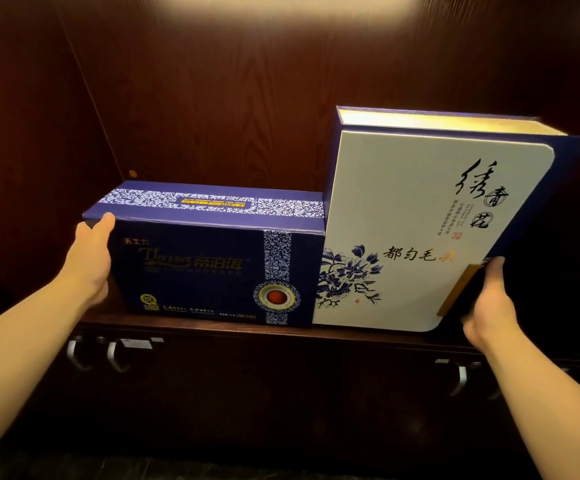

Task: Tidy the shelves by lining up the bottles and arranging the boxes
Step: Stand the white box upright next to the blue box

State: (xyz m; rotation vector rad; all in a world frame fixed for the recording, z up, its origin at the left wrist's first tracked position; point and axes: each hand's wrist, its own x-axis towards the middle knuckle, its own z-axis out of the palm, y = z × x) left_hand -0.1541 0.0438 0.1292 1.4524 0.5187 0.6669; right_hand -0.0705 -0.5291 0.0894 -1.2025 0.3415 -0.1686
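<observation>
Left hand [89,261] was pressed flat against the dark blue box [212,271] at its left end; the white box [420,216] was gripped at its right edge by the right hand [489,303]. Both boxes were stood touching along the front edge of the shelf [233,328].

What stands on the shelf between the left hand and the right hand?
In the head view, two boxes that touch: the dark blue box at the left hand, the taller white box at the right hand.

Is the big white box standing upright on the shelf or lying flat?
Upright. The white box stands on its edge on the shelf, printed face forward, rising above the dark blue box beside it.
</observation>
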